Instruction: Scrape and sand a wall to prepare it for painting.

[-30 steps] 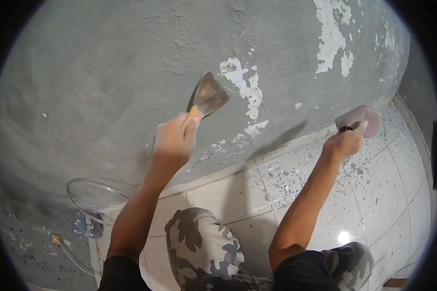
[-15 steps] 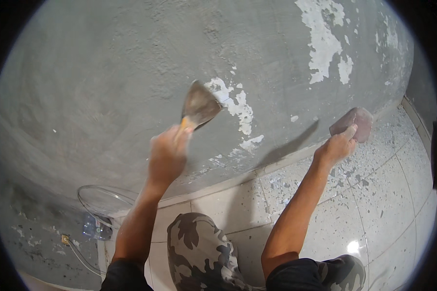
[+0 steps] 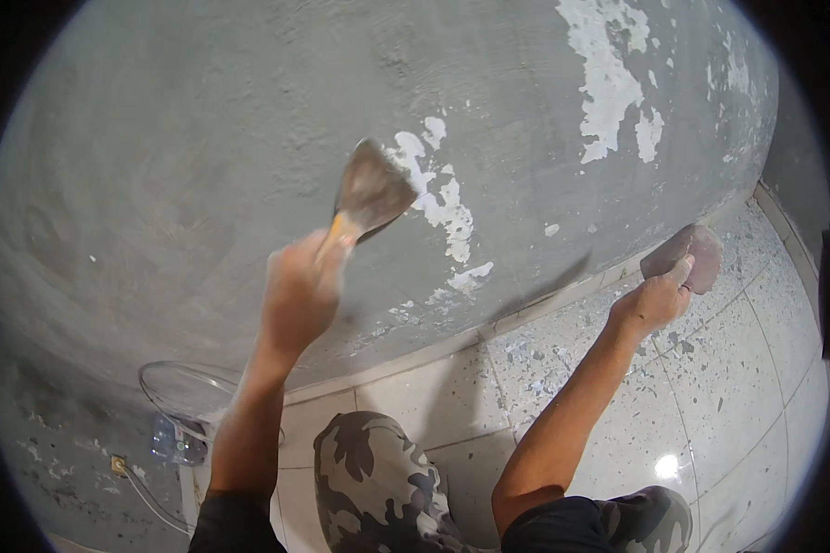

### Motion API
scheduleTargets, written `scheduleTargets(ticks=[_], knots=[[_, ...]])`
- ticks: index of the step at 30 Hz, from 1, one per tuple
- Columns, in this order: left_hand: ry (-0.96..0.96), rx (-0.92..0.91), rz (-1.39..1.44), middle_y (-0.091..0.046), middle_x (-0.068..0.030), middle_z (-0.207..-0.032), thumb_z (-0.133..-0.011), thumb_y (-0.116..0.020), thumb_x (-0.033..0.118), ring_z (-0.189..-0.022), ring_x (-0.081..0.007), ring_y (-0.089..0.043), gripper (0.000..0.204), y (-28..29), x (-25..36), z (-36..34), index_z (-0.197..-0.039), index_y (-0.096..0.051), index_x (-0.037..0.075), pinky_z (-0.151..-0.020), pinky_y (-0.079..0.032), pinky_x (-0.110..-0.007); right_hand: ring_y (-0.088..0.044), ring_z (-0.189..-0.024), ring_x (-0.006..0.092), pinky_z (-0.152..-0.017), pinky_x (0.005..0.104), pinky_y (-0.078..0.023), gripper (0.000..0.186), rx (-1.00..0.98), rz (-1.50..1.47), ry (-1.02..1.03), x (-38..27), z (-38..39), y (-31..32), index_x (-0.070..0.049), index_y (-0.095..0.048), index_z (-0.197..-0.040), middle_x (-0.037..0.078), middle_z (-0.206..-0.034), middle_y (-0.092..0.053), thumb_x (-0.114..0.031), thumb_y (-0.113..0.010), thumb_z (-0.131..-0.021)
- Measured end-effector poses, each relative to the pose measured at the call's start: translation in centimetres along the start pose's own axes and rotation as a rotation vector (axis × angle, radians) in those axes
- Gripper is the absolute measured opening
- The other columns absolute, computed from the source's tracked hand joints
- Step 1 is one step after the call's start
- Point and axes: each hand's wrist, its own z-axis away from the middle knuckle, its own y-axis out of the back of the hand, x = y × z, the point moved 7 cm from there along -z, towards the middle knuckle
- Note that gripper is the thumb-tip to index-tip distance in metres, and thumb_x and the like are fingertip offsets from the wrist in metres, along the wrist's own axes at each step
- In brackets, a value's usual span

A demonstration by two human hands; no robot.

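Note:
My left hand (image 3: 300,293) is closed around the yellow handle of a paint scraper (image 3: 375,189). The scraper's wide, dusty blade has its edge at a ragged white patch (image 3: 453,219) on the grey wall (image 3: 203,175), where the grey coat has come off. In my right hand (image 3: 656,300) is a dull reddish sheet that looks like folded sandpaper (image 3: 699,255). The thumb lies on top of it, and the fingers underneath are mostly hidden. That hand is held out to the right, over the floor near the foot of the wall.
Grey flakes lie scattered on the white floor tiles (image 3: 608,405) at the right. A larger bare patch (image 3: 608,88) shows higher on the wall. At lower left are a clear plastic bottle (image 3: 177,441), looped tubing (image 3: 180,366) and a yellowish wall socket (image 3: 119,465) with a cable.
More white shows at the top of the patch beside the blade. My left hand and the scraper have shifted slightly left and up; my right hand has moved right and down with its sheet.

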Motion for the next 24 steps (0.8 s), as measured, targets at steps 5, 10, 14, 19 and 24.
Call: scheduleTargets(ticks=[5, 10, 14, 19, 24], knots=[[-0.006, -0.08, -0.02, -0.054, -0.0059, -0.06, -0.102, -0.051, 0.03, -0.055, -0.0146, -0.053, 0.036, -5.2, 5.5, -5.4, -0.084, -0.063, 0.002, -0.054, -0.042, -0.035, -0.064, -0.092, 0.0291, -0.081, 0.0397, -0.053, 0.05, -0.038, 0.017, 0.005, 0.0, 1.4, -1.6, 0.015, -0.06, -0.111, 0.023, -0.107, -0.065, -0.034, -0.056, -0.101], [-0.205, 0.145, -0.056, -0.055, -0.0071, -0.062, -0.102, -0.054, 0.028, -0.056, -0.0146, -0.055, 0.033, -1.7, 4.6, -2.3, -0.087, -0.066, 0.0, -0.056, -0.043, -0.036, -0.063, -0.083, 0.0305, -0.078, 0.0405, -0.05, 0.053, -0.061, 0.114, 0.067, 0.1, 2.0, -3.9, 0.015, -0.064, -0.101, 0.024, -0.096, -0.067, -0.037, -0.054, -0.102], [0.005, -0.006, -0.094, -0.053, -0.0067, -0.061, -0.102, -0.053, 0.029, -0.056, -0.0112, -0.054, 0.037, 1.3, 2.4, -2.4, -0.084, -0.066, -0.001, -0.055, -0.042, -0.034, -0.062, -0.081, 0.0306, -0.076, 0.0424, -0.048, 0.055, -0.12, 0.247, 0.141, -0.2, 3.0, -4.5, 0.016, -0.064, -0.095, 0.023, -0.088, -0.067, -0.037, -0.051, -0.103], [-0.249, -0.043, -0.218, -0.059, -0.02, -0.066, -0.101, -0.051, 0.034, -0.06, -0.0351, -0.055, 0.043, -2.9, 8.4, -7.6, -0.086, -0.065, -0.003, -0.062, -0.045, -0.042, -0.061, -0.081, 0.0264, -0.075, 0.0387, -0.048, 0.049, -0.117, 0.203, 0.113, -0.3, 3.9, -3.6, 0.014, -0.065, -0.1, 0.018, -0.092, -0.067, -0.033, -0.051, -0.103], [-0.095, -0.165, -0.191, -0.058, -0.026, -0.072, -0.1, -0.052, 0.034, -0.065, -0.0424, -0.054, 0.042, -3.5, 9.4, -8.0, -0.087, -0.065, -0.004, -0.065, -0.044, -0.046, -0.061, -0.08, 0.0298, -0.076, 0.0412, -0.048, 0.054, -0.045, 0.173, 0.075, -1.4, 2.9, -2.3, 0.017, -0.063, -0.094, 0.024, -0.09, -0.066, -0.034, -0.05, -0.103]])
